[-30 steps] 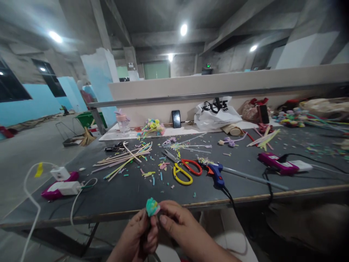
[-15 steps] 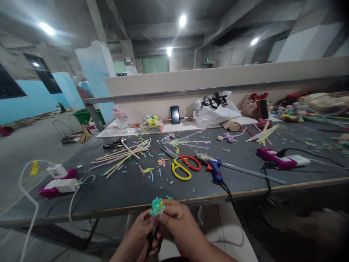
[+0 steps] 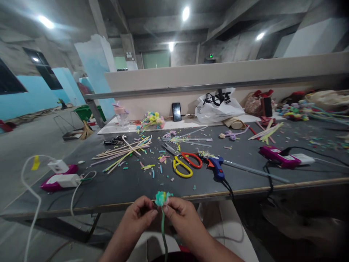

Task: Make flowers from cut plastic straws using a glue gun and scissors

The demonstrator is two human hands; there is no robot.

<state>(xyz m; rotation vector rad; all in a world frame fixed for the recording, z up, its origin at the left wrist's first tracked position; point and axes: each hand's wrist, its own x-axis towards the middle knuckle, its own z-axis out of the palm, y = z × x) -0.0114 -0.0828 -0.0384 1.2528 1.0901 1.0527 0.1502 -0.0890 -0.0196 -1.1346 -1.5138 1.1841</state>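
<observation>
A small craft flower with turquoise petals and a yellow centre [image 3: 161,198] is held upright just off the table's front edge. Its long green stem [image 3: 163,233] hangs down toward my lap. My right hand [image 3: 181,216] pinches the flower just under its head, between thumb and fingers. To the left of it, my left hand [image 3: 140,216] has its fingers curled in, thumb close to the index finger. The tips are beside the flower, and whether anything small is between them is hidden.
Scissors with red and yellow handles [image 3: 183,165] and a blue glue gun [image 3: 217,168] lie on the dark table [image 3: 114,189]. Cut strips [image 3: 122,154] and scraps are scattered about. Pink-purple power blocks [image 3: 280,157] with cables lie at both sides. A phone [image 3: 176,112] leans at the back.
My left hand has drawn back to the left, off the flower and stem. The flower has risen slightly in my right hand, and its green stem now shows fully.
</observation>
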